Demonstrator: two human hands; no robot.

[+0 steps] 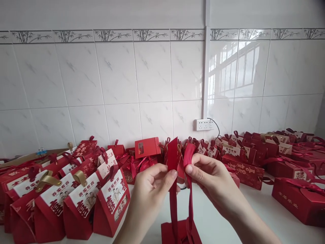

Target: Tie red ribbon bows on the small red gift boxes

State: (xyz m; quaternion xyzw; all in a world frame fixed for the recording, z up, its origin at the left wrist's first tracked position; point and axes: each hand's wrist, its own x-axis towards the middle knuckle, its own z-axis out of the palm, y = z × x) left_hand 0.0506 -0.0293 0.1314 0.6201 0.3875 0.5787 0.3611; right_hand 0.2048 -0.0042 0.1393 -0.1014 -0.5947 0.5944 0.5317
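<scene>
A red gift box [166, 234] sits at the bottom middle of the view, its lower part cut off by the frame edge. Two lengths of dark red ribbon [173, 203] rise from it. My left hand [154, 189] pinches one ribbon between thumb and fingers, with a flat end sticking up above the grip. My right hand [210, 179] pinches the other ribbon, whose upper part folds over near the fingertips. The two hands are close together but apart, held above the box.
Several red gift boxes with handles [111, 203] stand at the left. More boxes line the wall, and a ribbon-tied box [299, 200] stands at the right on the white table [218, 220]. A power strip [204, 124] with a black cable is on the tiled wall.
</scene>
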